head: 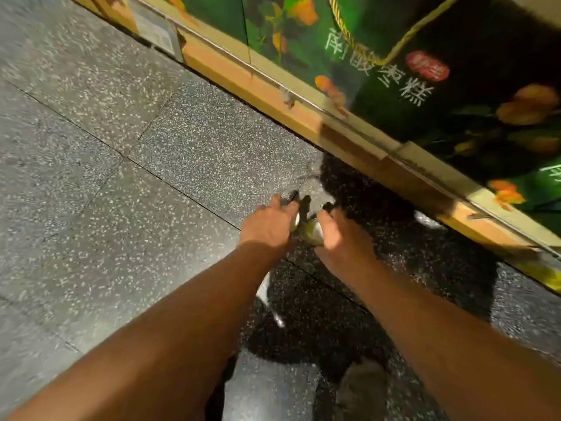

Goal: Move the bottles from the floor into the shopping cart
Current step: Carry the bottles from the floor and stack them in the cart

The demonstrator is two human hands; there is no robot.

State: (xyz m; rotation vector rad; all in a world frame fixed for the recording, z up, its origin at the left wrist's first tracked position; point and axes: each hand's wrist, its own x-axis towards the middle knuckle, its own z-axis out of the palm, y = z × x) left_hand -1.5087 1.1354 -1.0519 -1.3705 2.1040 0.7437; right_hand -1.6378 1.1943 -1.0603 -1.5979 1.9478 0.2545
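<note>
Between left hand (268,226) and right hand (343,238): bottle (311,233), seemingly; shelf (303,115) beyond, boxes (425,95) on it.

Two hands, the left hand (270,223) and the right hand (343,235). One bottle (311,233) shows between them, perhaps two, since blur smears it. Four green boxes (394,95) line the shelf, with one price label (154,30) and one yellow rope handle (344,27).

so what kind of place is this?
Probably a shop aisle: green printed gift boxes stand on a low wooden shelf edge carrying a price-label holder, above a speckled terrazzo floor.
</note>
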